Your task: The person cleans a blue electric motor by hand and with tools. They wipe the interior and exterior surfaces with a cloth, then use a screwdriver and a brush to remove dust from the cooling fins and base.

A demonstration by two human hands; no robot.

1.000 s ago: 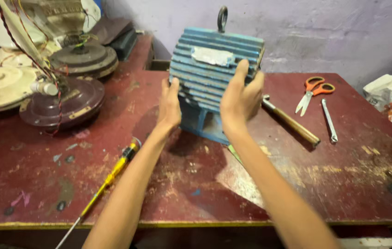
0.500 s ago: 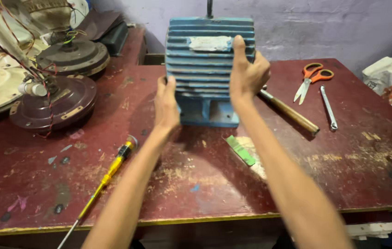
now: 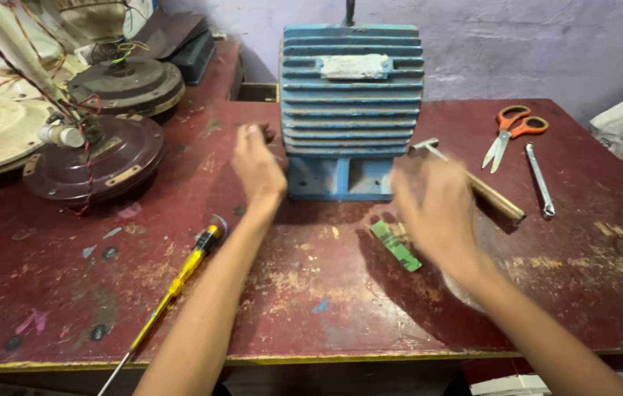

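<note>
Motor housing (image 3: 352,110): blue, finned, upright on its footed base at the back-centre of the desk (image 3: 311,308); stable without support.
Left hand (image 3: 258,167): open, fingers loosely spread, empty; just beside the housing's left face, not touching.
Right hand (image 3: 436,213): open and empty (motion-blurred), in front of the housing's lower right corner, over the hammer (image 3: 473,183) handle; contact cannot be confirmed.
Tools: yellow-handled screwdriver (image 3: 179,279) towards the front-left edge; orange-handled scissors (image 3: 509,132) and spanner (image 3: 539,180) towards the right edge, all within reach.
Fan motors (image 3: 95,158): stacked at the back-left corner.
Change: half a second earlier, both hands gripping the housing's sides; now released and drawn back, housing unmoved.
</note>
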